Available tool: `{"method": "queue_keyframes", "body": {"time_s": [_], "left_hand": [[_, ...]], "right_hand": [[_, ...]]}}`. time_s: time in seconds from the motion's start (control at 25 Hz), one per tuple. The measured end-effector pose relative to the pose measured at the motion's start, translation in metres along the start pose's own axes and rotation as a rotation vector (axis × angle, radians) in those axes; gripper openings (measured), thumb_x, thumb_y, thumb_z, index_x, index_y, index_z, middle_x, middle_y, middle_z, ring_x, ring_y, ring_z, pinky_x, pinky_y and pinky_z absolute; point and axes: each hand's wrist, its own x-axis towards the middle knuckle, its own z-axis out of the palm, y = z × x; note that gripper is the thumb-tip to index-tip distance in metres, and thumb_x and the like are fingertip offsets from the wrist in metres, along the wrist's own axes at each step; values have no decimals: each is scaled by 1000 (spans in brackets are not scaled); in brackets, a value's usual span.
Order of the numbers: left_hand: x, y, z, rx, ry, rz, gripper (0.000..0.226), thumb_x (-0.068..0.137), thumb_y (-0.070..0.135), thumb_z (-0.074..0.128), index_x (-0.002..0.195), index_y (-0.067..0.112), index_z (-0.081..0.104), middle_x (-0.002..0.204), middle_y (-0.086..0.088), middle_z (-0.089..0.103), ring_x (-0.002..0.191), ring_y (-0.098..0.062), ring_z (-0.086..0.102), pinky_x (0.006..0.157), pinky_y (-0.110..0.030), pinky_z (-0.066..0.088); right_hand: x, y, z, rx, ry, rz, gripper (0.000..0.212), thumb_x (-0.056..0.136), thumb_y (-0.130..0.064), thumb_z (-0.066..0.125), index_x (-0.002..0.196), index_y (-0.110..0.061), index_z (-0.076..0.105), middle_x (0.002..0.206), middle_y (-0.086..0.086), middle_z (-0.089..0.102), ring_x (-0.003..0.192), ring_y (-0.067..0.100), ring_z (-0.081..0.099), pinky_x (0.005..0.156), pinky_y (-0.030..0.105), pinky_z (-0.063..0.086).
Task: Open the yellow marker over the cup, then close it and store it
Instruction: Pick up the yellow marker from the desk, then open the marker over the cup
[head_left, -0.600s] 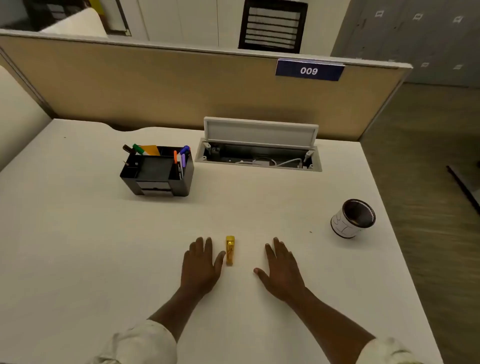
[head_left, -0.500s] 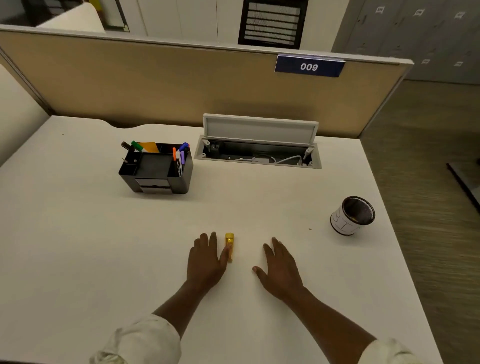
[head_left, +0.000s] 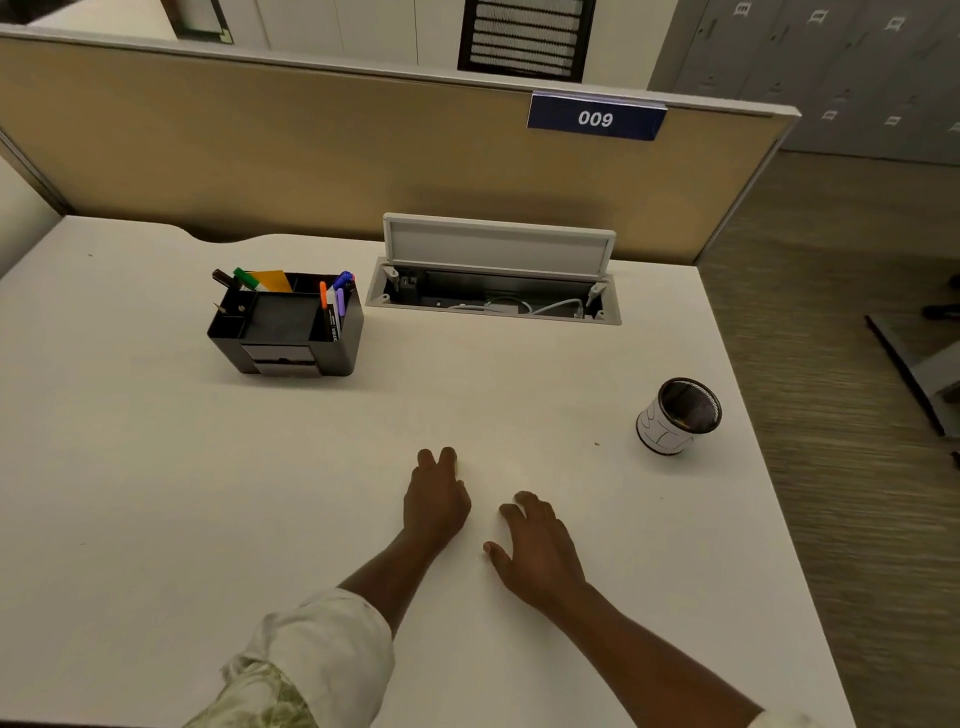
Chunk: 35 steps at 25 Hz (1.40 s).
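Since half a second ago, our left hand (head_left: 435, 501) has slid over the yellow marker, which is now hidden beneath it; we cannot tell whether the fingers have closed on it. Our right hand (head_left: 537, 551) rests just right of the left, palm down, fingers loosely spread and empty. Both lie on the smooth white desk (head_left: 156, 493). Well right of the hands stands the round mesh cup (head_left: 675, 418). Far left of the cup sits the boxy black organizer (head_left: 285, 332).
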Motion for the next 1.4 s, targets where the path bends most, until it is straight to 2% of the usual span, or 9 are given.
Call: {"method": "queue_keyframes", "body": {"time_s": [0.16,0.28,0.4,0.56,0.72,0.92,1.16,1.32,1.4], "left_hand": [[-3,23,-1,-286,-23,-38,31,79,8,57,109,14,53,98,-12,60,83,-31,63,67,-35,48],[-9,54,-7,-622,-103,-82,29,77,8,63,103,17,55,87,-7,65,75,-24,65,62,-39,55],[-13,88,-12,-786,-144,-90,28,77,12,70,101,19,58,92,-5,67,79,-20,65,63,-33,55],[-8,128,-17,-908,-219,-52,19,82,19,68,100,15,61,96,-15,72,85,-28,73,75,-43,61],[-6,173,-24,-921,-329,53,17,93,21,61,108,14,65,96,-15,75,77,-18,73,73,-33,57],[-3,233,-22,-842,-428,209,23,97,17,56,115,14,70,101,-8,74,82,-13,70,71,-22,56],[12,284,-17,-710,-491,234,19,91,11,65,108,4,71,102,-18,73,84,-20,68,74,-28,57],[24,303,-13,-568,-463,287,15,88,10,69,102,5,74,101,-13,74,82,-17,67,71,-23,55],[28,307,-8,-532,-421,296,15,88,14,70,100,7,75,99,-14,75,88,-22,70,75,-31,57]], "right_hand": [[11,2,-13,314,10,78,61,93,-46,61,142,-13,46,140,7,55,127,25,53,101,38,47],[16,6,-35,499,31,131,55,93,-36,67,141,-15,48,127,6,67,111,24,66,91,35,54],[16,20,-64,650,84,197,37,93,-25,68,129,-20,57,106,4,74,90,22,72,78,37,59],[10,54,-100,848,155,280,19,93,-22,69,111,-19,66,90,2,77,73,15,75,71,40,63],[-1,87,-141,983,166,270,18,94,-24,68,110,-17,66,90,4,77,74,16,75,65,31,61],[-8,129,-180,1173,218,294,22,96,-27,66,113,-14,65,95,9,77,82,24,75,69,32,60],[-5,169,-203,1217,271,239,18,93,-28,69,106,-16,69,93,8,79,79,21,74,67,33,57],[3,195,-208,1174,280,197,11,93,-23,70,102,-17,71,92,5,80,75,18,72,66,32,56],[8,203,-207,1191,281,186,12,94,-24,69,101,-15,72,91,7,79,73,16,70,65,31,56]]}}
